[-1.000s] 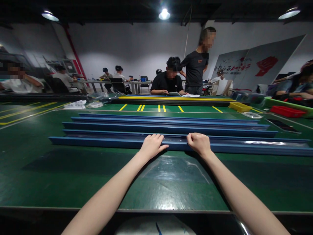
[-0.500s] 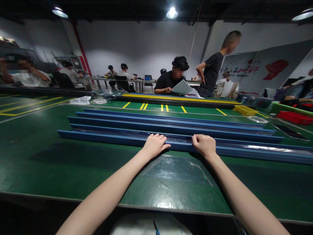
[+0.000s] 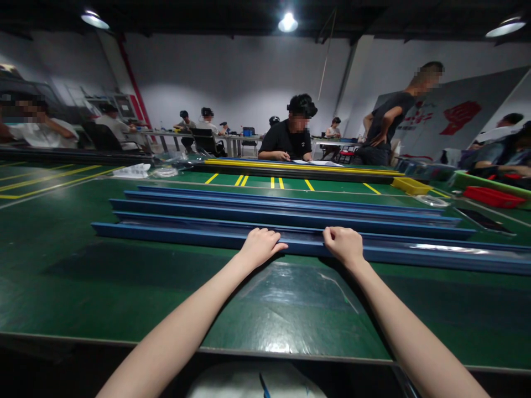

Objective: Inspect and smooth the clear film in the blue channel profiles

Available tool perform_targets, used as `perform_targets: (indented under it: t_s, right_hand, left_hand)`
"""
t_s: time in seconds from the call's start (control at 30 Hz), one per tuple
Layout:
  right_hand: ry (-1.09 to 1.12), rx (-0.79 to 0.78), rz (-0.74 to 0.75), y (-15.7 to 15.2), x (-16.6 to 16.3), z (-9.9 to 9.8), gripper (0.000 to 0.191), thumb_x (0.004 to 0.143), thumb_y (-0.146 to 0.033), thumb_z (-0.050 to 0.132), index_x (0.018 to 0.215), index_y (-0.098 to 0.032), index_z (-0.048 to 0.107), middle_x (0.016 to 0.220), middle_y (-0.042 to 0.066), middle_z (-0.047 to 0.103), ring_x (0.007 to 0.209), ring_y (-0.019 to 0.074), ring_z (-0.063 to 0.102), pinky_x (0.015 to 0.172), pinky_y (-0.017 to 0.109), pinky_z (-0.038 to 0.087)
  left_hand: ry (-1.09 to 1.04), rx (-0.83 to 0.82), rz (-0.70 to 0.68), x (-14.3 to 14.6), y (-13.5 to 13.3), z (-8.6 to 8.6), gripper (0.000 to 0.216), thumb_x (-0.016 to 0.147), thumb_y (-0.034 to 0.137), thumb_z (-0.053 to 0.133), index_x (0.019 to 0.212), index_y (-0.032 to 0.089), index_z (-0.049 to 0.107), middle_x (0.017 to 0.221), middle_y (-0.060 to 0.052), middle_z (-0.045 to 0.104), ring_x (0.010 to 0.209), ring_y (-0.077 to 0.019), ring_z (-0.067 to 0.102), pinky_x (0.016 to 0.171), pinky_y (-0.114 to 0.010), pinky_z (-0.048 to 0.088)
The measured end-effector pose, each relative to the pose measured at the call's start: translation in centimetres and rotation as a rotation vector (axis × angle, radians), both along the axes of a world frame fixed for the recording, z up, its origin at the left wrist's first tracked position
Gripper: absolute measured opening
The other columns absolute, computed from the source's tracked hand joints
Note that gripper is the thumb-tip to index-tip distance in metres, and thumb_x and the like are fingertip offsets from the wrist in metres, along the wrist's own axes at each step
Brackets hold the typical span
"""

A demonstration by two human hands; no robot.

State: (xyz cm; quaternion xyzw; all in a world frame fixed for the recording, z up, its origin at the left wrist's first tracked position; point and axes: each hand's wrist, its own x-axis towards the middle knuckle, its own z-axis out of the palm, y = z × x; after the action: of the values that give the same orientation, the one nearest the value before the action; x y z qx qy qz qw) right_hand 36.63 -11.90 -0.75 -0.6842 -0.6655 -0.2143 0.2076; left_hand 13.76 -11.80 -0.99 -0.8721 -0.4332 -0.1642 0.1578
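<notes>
A long blue channel (image 3: 186, 237) lies across the green table in front of me, its trough facing up. My left hand (image 3: 260, 247) is closed over its near edge, fingers inside the trough and thumb along the front. A short way to the right, my right hand (image 3: 343, 245) grips the same edge with curled fingers. Some clear film shows inside the trough towards the right end. Just behind, several more blue channels (image 3: 282, 214) lie parallel to this one. Between my forearms, a clear plastic sheet (image 3: 286, 282) lies flat on the table.
Yellow and black strips (image 3: 307, 167) lie across the table further back. A yellow tray (image 3: 410, 186), a red tray (image 3: 493, 197) and a phone (image 3: 485, 221) are at the right. A co-worker (image 3: 290, 135) sits opposite; another person (image 3: 390, 119) stands behind.
The view has shifted slightly. My hands keep their hold on the blue channel. The co-worker opposite has lowered the raised papers to the table, and the standing person has moved right.
</notes>
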Motion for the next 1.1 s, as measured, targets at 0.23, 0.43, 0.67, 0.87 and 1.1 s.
perform_targets:
  t_s: [0.23, 0.43, 0.67, 0.87, 1.1]
  right_hand:
    - [0.012, -0.021, -0.014, 0.0, 0.0, 0.1, 0.041, 0.078, -0.033, 0.032, 0.057, -0.019, 0.065, 0.063, 0.006, 0.066, 0.056, 0.0153, 0.057, 0.048, 0.024, 0.022]
    - [0.014, -0.021, -0.014, 0.0, 0.0, 0.1, 0.042, 0.078, -0.034, 0.032, 0.056, -0.019, 0.065, 0.062, 0.006, 0.066, 0.056, 0.0153, 0.056, 0.048, 0.024, 0.022]
    - [0.011, -0.013, -0.01, 0.1, 0.1, 0.0, 0.041, 0.078, -0.034, 0.033, 0.056, -0.019, 0.064, 0.063, 0.006, 0.066, 0.057, 0.0151, 0.056, 0.048, 0.024, 0.021]
    - [0.017, -0.006, -0.008, 0.1, 0.1, -0.1, 0.041, 0.078, -0.034, 0.033, 0.056, -0.019, 0.064, 0.061, 0.006, 0.065, 0.055, 0.0146, 0.055, 0.048, 0.024, 0.021]
    - [0.02, -0.015, -0.007, 0.0, 0.1, 0.0, 0.041, 0.078, -0.034, 0.033, 0.056, -0.019, 0.064, 0.062, 0.006, 0.066, 0.055, 0.0147, 0.055, 0.049, 0.024, 0.021]
  left_hand:
    - [0.024, -0.01, 0.003, -0.1, 0.1, 0.1, 0.038, 0.083, 0.049, 0.036, 0.074, 0.018, 0.055, 0.074, -0.004, 0.063, 0.072, -0.0172, 0.058, 0.061, -0.026, 0.036]
    - [0.006, 0.024, -0.013, -0.1, 0.2, -0.2, 0.036, 0.083, 0.049, 0.036, 0.077, 0.018, 0.053, 0.078, -0.003, 0.062, 0.076, -0.0175, 0.057, 0.063, -0.026, 0.036]
    - [-0.105, -0.036, 0.042, 0.0, 0.0, -0.1, 0.035, 0.078, 0.054, 0.044, 0.08, 0.018, 0.048, 0.076, -0.001, 0.061, 0.071, -0.0162, 0.056, 0.06, -0.025, 0.035]
    - [-0.259, -0.171, 0.094, 0.2, 0.2, 0.6, 0.034, 0.069, 0.052, 0.057, 0.07, 0.02, 0.047, 0.073, 0.005, 0.059, 0.069, -0.0136, 0.055, 0.054, -0.023, 0.031]
    - [-0.284, -0.231, 0.091, 0.1, 0.1, 1.0, 0.034, 0.068, 0.053, 0.058, 0.065, 0.019, 0.048, 0.071, 0.004, 0.059, 0.068, -0.0131, 0.053, 0.051, -0.022, 0.028]
